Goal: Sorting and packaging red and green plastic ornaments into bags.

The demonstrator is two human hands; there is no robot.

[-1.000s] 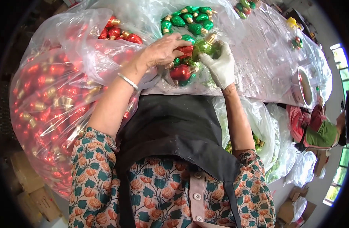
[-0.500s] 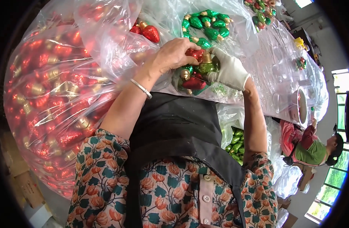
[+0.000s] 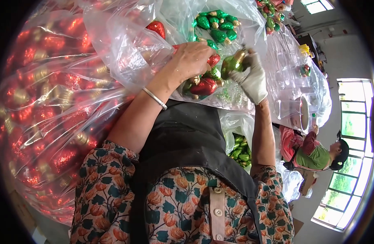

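My right hand point(image 3: 252, 75), in a white glove with darkened fingertips, grips a shiny green bulb-shaped ornament point(image 3: 228, 67) with a gold screw-like cap. To its left my bare left hand point(image 3: 191, 61), with a silver bangle at the wrist, is closed at a cluster of ornaments. A red glitter bulb ornament point(image 3: 213, 60) shows at its fingertips; the fingers partly hide the grip. Below them lie a larger red bulb ornament point(image 3: 205, 86) and a green glitter ornament point(image 3: 212, 73). Green glitter specks are scattered on the plastic sheet beside the cluster.
A big clear bag of red ornaments point(image 3: 52, 110) bulges at the left. Dark green ornaments point(image 3: 219, 26) lie at the far side. Lighter green ones point(image 3: 240, 152) sit in a bag by my right arm. A co-worker point(image 3: 317, 152) is at the right, near a round tub point(image 3: 301, 114).
My right hand has drawn the green ornament slightly up and away from the cluster, tilting it. The left hand stays at the cluster. The whole view has shifted a little.
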